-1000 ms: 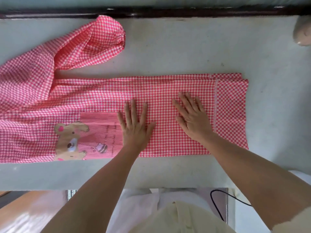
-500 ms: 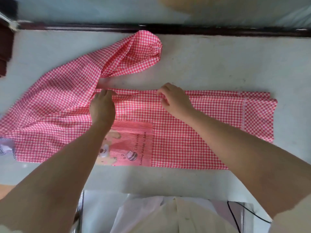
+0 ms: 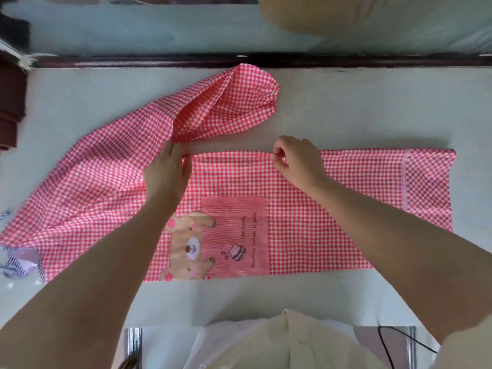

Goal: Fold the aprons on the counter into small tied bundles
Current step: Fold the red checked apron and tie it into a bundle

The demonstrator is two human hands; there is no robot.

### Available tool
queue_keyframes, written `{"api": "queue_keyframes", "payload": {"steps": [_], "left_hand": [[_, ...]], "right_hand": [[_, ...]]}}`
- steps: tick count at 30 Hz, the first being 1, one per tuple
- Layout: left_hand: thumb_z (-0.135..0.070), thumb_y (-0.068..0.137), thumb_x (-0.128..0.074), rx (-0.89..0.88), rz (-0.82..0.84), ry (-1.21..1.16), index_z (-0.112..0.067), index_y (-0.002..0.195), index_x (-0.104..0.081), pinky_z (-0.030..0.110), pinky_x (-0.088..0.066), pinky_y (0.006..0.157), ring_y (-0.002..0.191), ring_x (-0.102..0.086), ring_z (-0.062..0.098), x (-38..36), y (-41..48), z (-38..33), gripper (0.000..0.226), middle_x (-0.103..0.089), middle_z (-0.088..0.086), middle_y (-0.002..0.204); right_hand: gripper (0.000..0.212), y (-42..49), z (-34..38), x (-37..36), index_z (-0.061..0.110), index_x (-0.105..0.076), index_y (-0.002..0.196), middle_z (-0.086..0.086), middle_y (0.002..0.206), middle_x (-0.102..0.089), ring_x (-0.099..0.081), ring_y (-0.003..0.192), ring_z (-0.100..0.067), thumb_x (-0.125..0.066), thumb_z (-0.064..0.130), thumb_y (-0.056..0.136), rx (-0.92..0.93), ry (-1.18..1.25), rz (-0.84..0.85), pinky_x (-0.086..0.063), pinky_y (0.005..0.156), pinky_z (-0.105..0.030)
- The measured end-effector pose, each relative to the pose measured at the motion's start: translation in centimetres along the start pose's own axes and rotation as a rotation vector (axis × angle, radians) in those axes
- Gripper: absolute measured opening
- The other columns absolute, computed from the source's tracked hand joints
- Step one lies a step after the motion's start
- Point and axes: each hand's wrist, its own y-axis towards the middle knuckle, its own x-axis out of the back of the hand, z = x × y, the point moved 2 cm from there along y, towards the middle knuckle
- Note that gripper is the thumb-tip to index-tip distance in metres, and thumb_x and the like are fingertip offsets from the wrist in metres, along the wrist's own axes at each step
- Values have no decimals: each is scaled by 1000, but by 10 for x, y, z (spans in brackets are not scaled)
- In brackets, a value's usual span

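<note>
The far edge is now pinched by the right hand [image 3: 298, 161], where palms were pressed flat a second ago; the left hand [image 3: 167, 174] is set there too, grip unclear. Spread on the surface [image 3: 359, 113], the apron [image 3: 332, 206] is judged ready for another lengthwise fold.

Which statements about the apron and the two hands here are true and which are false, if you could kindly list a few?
1. The right hand pinches the far edge of the apron. True.
2. The bear pocket lies under the right hand. False: it lies nearer the person, between the forearms, with the left forearm over part of the bear.
3. The apron is already a tied bundle. False: it lies spread out on the counter.
4. The left hand is at the apron's far edge, beside the sleeve. True.
</note>
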Motion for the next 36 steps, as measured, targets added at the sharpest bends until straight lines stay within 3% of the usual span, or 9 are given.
{"api": "queue_keyframes", "payload": {"steps": [6,8,11,15,19,24,26,31,36], "left_hand": [[-6,93,-50,217,73,-36,-4,117,-48,45,-43,56,81,-61,42,-14,8,-15,24,-48,20,120],[-4,89,-50,202,24,-73,-1,122,-43,49,-53,68,91,-58,39,-15,0,-30,35,-43,22,127],[-13,89,-49,19,-23,-50,-5,128,-44,49,-43,101,119,-46,33,-24,-23,-65,40,-40,19,137],[-33,98,-32,-267,162,-56,-10,144,-36,59,-28,112,142,-28,33,-55,-68,-129,51,-33,16,152],[-56,99,-6,-340,329,106,-19,156,-7,63,-7,116,150,2,28,-88,-97,-138,68,2,7,163],[-55,99,-7,-328,305,104,-17,156,-5,63,-7,116,150,3,28,-93,-97,-138,69,2,7,163],[-52,100,-6,-306,287,58,-13,156,-6,60,-6,118,150,3,28,-91,-100,-154,68,1,8,163],[-51,99,5,-346,282,88,-14,156,0,56,0,119,150,10,26,-103,-125,-222,68,8,6,163],[-53,99,-5,-345,259,141,-16,156,3,59,-1,118,150,8,28,-116,-129,-219,68,8,6,163]], "right_hand": [[19,4,-1,-9,7,-57,112,-11,110,-60,-64,72,-25,-55,5,93,-82,-21,43,-54,62,-36],[28,-1,-1,-4,5,-56,119,-14,118,-56,-63,72,-22,-57,1,91,-63,49,1,-54,62,-32],[36,-25,-2,-4,4,-53,128,-16,136,-51,-61,109,-26,-55,7,92,-8,9,-67,-52,95,-36],[54,-85,0,-27,10,-29,150,-12,159,-25,-22,148,-27,-32,33,102,107,-107,63,-22,120,-47],[59,-140,-53,-35,13,-16,156,-10,163,-10,-7,151,-25,-18,41,104,-86,-217,159,-17,120,-51],[63,-185,-129,-8,12,3,156,-8,164,7,7,151,-23,-9,42,103,-532,-233,63,1,122,-44],[63,-179,-121,-6,11,5,156,-9,164,8,8,151,-24,-10,42,103,-509,-209,38,3,122,-43],[59,-182,-75,-33,14,-6,156,-9,164,-3,-3,151,-24,-17,41,105,-50,-215,132,-9,122,-48],[59,-230,-163,-4,15,-11,157,-8,164,-6,-4,151,-26,-17,41,103,-287,-280,61,-12,120,-51]]}}
